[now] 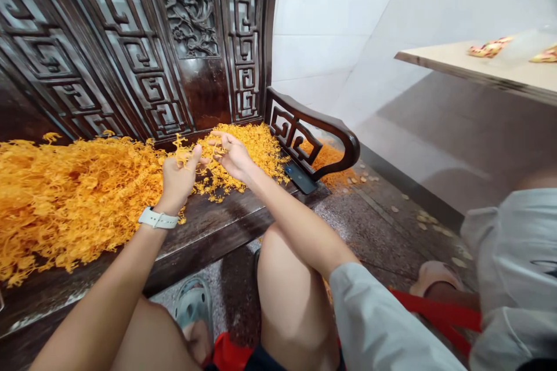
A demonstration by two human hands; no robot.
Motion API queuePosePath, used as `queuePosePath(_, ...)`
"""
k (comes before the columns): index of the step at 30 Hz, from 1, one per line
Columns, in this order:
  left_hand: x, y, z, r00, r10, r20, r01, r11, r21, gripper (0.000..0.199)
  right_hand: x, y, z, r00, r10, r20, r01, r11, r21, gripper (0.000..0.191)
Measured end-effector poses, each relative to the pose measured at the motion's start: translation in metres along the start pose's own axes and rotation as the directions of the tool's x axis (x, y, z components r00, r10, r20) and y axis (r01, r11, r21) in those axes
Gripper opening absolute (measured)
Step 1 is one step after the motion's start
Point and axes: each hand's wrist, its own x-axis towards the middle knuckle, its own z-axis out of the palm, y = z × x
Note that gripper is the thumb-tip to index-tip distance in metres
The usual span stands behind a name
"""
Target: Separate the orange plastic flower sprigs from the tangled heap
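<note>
Left hand (179,179) holding orange bits (180,156), right hand (235,157) fingers half-spread, grip unclear — phone (301,178) near bench's (230,208) right front corner.

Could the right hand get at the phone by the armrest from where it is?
Likely yes: the phone lies uncovered beside the armrest, off to the side of the right hand, with only loose yellow pieces seeming to lie between.

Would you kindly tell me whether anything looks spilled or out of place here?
Orange pieces lie on the floor beyond the bench armrest, possibly spilled, since similar pieces are heaped on the seat. Pale flakes are scattered nearby.
</note>
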Motion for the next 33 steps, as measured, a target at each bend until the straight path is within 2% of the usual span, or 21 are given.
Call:
queuePosePath(2, 0.002, -0.002, 0.000, 0.999, -0.051, -0.004, 0.051, 0.997, -0.061, 0.037, -0.002, -0.002, -0.002, 0.996, 0.020, 0.083, -0.022, 1.000, 0.020, 0.019)
queuePosePath(4, 0.003, -0.004, 0.000, 0.995, -0.089, 0.041, 0.094, 0.988, -0.123, 0.033, -0.004, -0.003, -0.002, 0.993, 0.032, 0.116, -0.034, 0.999, 0.013, 0.020)
queuePosePath(7, 0.001, -0.005, 0.003, 0.992, -0.086, 0.088, 0.100, 0.980, -0.172, 0.033, -0.005, 0.000, 0.002, 0.996, 0.028, 0.079, -0.023, 0.997, -0.067, 0.024)
queuePosePath(10, -0.003, -0.003, 0.009, 0.990, -0.108, 0.093, 0.122, 0.979, -0.164, 0.038, -0.004, 0.006, 0.008, 0.999, -0.030, 0.025, 0.034, 0.980, -0.195, 0.023)
queuePosePath(14, -0.005, 0.001, 0.017, 0.980, -0.175, 0.092, 0.188, 0.968, -0.167, 0.039, -0.004, 0.012, 0.012, 0.995, -0.080, 0.053, 0.093, 0.950, -0.298, 0.022)
queuePosePath(17, -0.003, 0.002, 0.015, 0.969, -0.226, 0.100, 0.243, 0.949, -0.203, 0.037, -0.005, 0.015, 0.011, 0.994, -0.088, 0.059, 0.103, 0.934, -0.343, 0.022)
queuePosePath(19, -0.001, 0.001, 0.010, 0.968, -0.201, 0.147, 0.223, 0.962, -0.155, 0.032, -0.005, 0.018, 0.009, 0.993, -0.113, 0.037, 0.118, 0.912, -0.393, 0.029)
queuePosePath(23, 0.000, -0.005, 0.003, 0.964, -0.101, 0.246, 0.091, 0.995, 0.050, 0.021, 0.002, 0.023, -0.002, 0.977, -0.211, 0.027, 0.192, 0.815, -0.547, 0.043)
queuePosePath(26, 0.001, -0.008, 0.004, 0.952, -0.093, 0.290, 0.053, 0.988, 0.142, 0.017, 0.011, 0.026, -0.013, 0.952, -0.289, 0.097, 0.281, 0.710, -0.645, 0.049)
queuePosePath(29, 0.000, -0.011, 0.007, 0.914, -0.132, 0.383, 0.058, 0.978, 0.198, 0.021, 0.017, 0.027, -0.020, 0.923, -0.334, 0.189, 0.365, 0.610, -0.703, 0.053)
queuePosePath(31, -0.002, -0.011, 0.009, 0.893, -0.163, 0.419, 0.089, 0.977, 0.192, 0.024, 0.017, 0.027, -0.021, 0.928, -0.307, 0.212, 0.362, 0.604, -0.710, 0.052)
queuePosePath(33, -0.004, -0.012, 0.011, 0.895, -0.155, 0.418, 0.098, 0.983, 0.154, 0.025, 0.015, 0.026, -0.018, 0.945, -0.259, 0.199, 0.323, 0.643, -0.695, 0.051)
